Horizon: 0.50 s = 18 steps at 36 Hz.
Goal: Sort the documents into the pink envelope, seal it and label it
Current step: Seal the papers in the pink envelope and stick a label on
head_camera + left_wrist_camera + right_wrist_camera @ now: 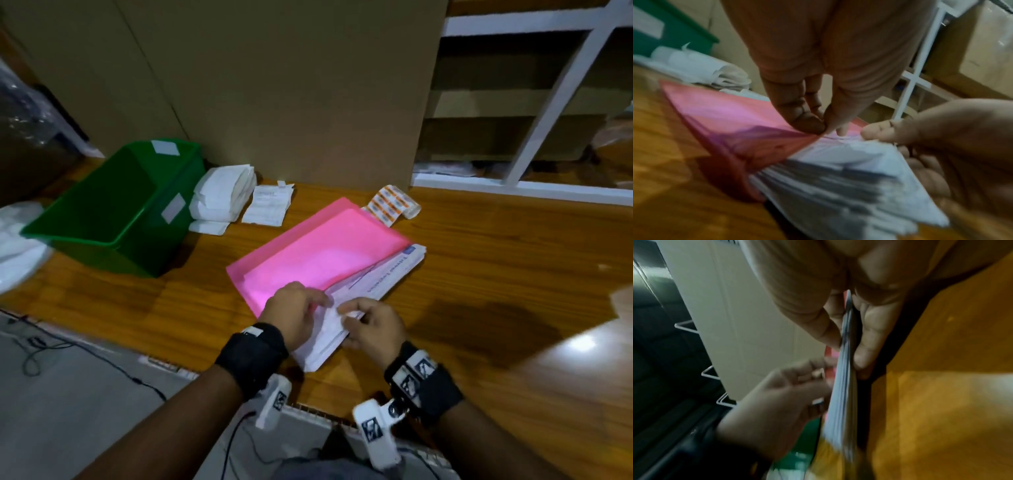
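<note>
the thin, translucent pink envelope (pixel 318 253) lies flat on the glossy wood-grain table (pixel 496 260), its top sheet lifted by the left hand (pixel 294 313), which pinches its near corner, while the right hand (pixel 375 325) grips the near end of the thick white stack of documents (pixel 394 277) half under that sheet. behind the envelope stands a plain cardboard panel (pixel 291 96) with a curled strip of orange labels (pixel 390 204) at its foot; left of the envelope sit soft folded white pouches (pixel 222 195), a printed slip (pixel 267 205) and a smooth green plastic bin (pixel 113 205)
</note>
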Tool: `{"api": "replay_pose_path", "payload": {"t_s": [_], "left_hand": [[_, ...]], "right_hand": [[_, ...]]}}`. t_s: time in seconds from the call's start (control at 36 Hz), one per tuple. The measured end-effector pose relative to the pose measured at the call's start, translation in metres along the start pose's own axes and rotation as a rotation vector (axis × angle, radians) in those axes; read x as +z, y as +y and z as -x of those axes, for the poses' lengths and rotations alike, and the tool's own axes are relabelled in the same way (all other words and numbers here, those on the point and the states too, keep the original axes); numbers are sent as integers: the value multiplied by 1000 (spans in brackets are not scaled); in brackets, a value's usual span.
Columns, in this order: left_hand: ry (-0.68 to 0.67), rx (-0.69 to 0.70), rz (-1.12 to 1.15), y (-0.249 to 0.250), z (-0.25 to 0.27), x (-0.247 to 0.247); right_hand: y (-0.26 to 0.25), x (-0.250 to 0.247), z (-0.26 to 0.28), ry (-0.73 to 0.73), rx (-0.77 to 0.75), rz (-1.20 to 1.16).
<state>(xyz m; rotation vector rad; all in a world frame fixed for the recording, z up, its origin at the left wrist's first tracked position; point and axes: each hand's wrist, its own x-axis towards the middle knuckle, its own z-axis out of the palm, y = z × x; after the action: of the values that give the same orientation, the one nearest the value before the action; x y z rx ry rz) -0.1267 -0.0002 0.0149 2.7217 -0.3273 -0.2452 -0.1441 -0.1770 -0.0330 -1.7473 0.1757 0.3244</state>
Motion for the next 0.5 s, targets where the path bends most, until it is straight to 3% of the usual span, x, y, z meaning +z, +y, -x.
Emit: {"api": "replay_pose_path", "payload": {"t_s": [0.19, 0.5], "left_hand": [[19, 67, 186, 4, 9, 1], [48, 179, 205, 4, 13, -6]], "right_hand": [[6, 24, 14, 145, -77, 21], [0, 39, 2, 88, -12, -31]]}}
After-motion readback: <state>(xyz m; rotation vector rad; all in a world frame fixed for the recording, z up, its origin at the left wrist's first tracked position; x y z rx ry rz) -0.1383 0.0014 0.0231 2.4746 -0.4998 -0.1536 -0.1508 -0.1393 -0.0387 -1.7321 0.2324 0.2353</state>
